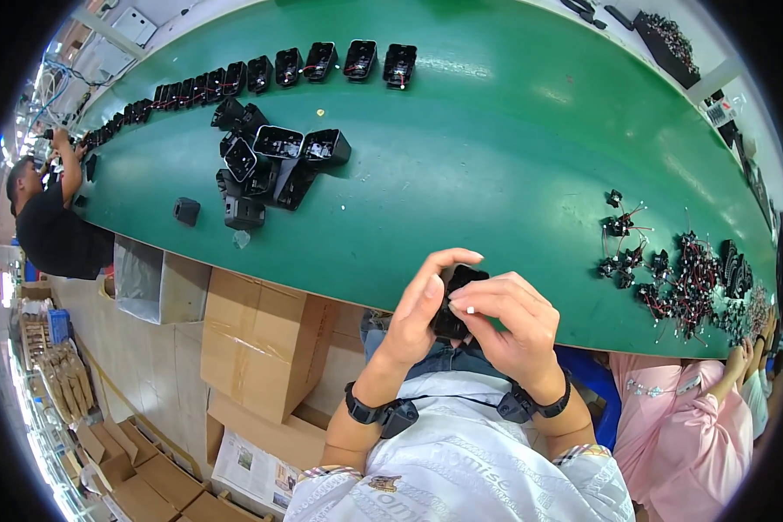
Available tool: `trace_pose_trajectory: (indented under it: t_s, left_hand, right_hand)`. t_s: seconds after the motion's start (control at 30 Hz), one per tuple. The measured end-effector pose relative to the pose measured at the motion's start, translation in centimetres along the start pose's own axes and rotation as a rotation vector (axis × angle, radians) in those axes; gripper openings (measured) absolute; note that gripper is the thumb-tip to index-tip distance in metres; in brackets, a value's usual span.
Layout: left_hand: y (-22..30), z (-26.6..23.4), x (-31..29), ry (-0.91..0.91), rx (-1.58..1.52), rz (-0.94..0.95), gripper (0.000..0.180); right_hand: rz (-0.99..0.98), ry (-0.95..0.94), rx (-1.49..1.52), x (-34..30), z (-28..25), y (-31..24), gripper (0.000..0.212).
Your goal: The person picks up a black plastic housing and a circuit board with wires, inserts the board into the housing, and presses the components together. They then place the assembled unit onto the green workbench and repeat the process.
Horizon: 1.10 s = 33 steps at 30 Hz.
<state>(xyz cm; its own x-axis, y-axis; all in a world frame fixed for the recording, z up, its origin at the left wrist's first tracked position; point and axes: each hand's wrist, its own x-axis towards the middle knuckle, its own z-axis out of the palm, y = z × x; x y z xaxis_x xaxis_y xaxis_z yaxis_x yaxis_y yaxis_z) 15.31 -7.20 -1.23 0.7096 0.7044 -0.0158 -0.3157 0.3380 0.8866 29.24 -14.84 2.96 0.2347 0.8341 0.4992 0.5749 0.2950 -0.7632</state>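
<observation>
At the table's near edge my left hand [418,315] is closed around a black plastic housing [448,325], its index finger reaching over the far side. My right hand [518,322] bends over the same housing with thumb and fingertips pinched together. A small white connector [471,310] shows at those fingertips; its wire, if any, cannot be made out. Both hands cover much of the housing, so its inside is hidden. Both wrists wear black straps with small black units.
On the green table [461,174] stands a long row of black housings [320,63]. Nearer lies a heap of similar housings [278,142]. Wired black parts [696,278] pile up at right. One co-worker [52,217] is far left, another in pink [670,418] close right. Cardboard boxes [252,339] stand below.
</observation>
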Motion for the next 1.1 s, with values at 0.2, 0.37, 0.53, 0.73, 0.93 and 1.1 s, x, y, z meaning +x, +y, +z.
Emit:
trace_pose_trajectory:
  t_s: [0.2, 0.37, 0.53, 0.73, 0.93, 1.1]
  left_hand:
    - [-0.6, -1.2, -1.0, -0.041, -0.297, -0.151, 0.061]
    - [-0.9, 0.1, -0.3, 0.092, 0.057, 0.074, 0.062]
    - [-0.7, 0.6, -0.9, 0.146, 0.145, 0.216, 0.063]
    - [-0.7, 0.4, -0.6, 0.112, 0.065, 0.145, 0.061]
    - [0.1, 0.5, -0.6, 0.004, -0.114, 0.028, 0.055]
    - [0.5, 0.1, -0.2, -0.001, -0.182, 0.03, 0.058]
  right_hand:
    - [0.027, 0.045, 0.086, -0.7, -1.3, -0.1, 0.022]
    - [0.025, 0.102, 0.016, -1.1, -0.7, -0.5, 0.023]
    - [-0.043, 0.145, 0.014, -0.6, -0.4, -0.6, 0.027]
    - [-0.122, 0.077, 0.006, -0.8, -0.5, -0.3, 0.027]
    - [-0.062, 0.091, 0.106, -1.0, 0.0, 0.8, 0.027]
    - [-0.037, -0.07, -0.093, -0.6, -1.5, -0.1, 0.027]
